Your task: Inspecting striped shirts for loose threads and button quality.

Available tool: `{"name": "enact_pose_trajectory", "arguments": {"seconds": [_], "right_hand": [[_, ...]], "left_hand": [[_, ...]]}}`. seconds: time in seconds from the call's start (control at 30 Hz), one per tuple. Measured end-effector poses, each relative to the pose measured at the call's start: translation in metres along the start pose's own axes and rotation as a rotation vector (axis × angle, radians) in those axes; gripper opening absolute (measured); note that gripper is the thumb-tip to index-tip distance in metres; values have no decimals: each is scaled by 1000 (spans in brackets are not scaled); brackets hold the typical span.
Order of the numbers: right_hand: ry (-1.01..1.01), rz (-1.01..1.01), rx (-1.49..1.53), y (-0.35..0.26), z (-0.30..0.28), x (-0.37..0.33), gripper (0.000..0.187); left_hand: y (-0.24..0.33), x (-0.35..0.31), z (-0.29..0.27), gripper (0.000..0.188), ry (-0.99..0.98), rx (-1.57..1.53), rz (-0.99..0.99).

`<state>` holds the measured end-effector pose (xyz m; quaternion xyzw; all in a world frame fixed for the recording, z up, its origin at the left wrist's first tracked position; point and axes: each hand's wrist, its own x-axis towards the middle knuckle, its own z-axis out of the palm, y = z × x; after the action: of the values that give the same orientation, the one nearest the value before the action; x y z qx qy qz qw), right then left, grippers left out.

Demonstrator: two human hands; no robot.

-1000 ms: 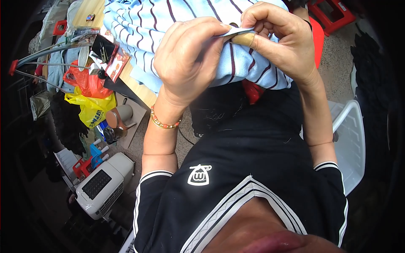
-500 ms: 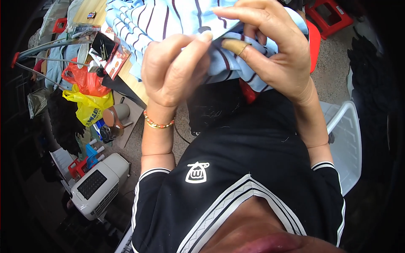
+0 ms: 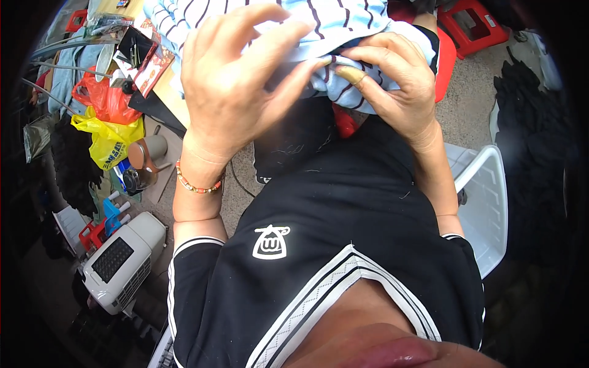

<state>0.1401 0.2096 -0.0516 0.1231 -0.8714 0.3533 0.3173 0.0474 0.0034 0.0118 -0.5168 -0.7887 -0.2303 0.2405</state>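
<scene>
A light blue and white garment with dark stripes (image 3: 356, 18) lies bunched at the top of the view. My right hand (image 3: 402, 86) pinches a fold of its edge between fingers and thumb; a tan covering (image 3: 351, 75) wraps that thumb's tip. My left hand (image 3: 227, 92) is over the garment's near left part, fingers spread apart and slightly blurred. Its thumb tip meets the cloth edge beside the right thumb. No object shows between the left fingers. A red and gold bracelet (image 3: 199, 186) circles the left wrist.
At left, a wooden table edge (image 3: 167, 86) borders red (image 3: 110, 98) and yellow plastic bags (image 3: 110, 140). A pale pet carrier (image 3: 126, 264) stands lower left. On the right are a white plastic basket (image 3: 488, 208), a red stool (image 3: 472, 27) and a dark cloth heap (image 3: 527, 116).
The left hand's pinch near a small dark spot has opened, its fingers spreading as it moved left. The right hand has closed on the cloth edge. The whole view has shifted slightly.
</scene>
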Motion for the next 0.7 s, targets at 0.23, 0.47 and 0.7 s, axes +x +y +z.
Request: {"name": "enact_pose_trajectory", "arguments": {"seconds": [0.23,0.47,0.7], "right_hand": [[8,0,17,1,0,-4,21],[37,13,-11,-3,4,-1,18],[149,-191,-137,-7,-6,3,19]], "left_hand": [[18,19,15,16,-162,23,23],[18,30,29,11,-110,-142,-161],[12,23,21,20,-226,-733,-530]]}}
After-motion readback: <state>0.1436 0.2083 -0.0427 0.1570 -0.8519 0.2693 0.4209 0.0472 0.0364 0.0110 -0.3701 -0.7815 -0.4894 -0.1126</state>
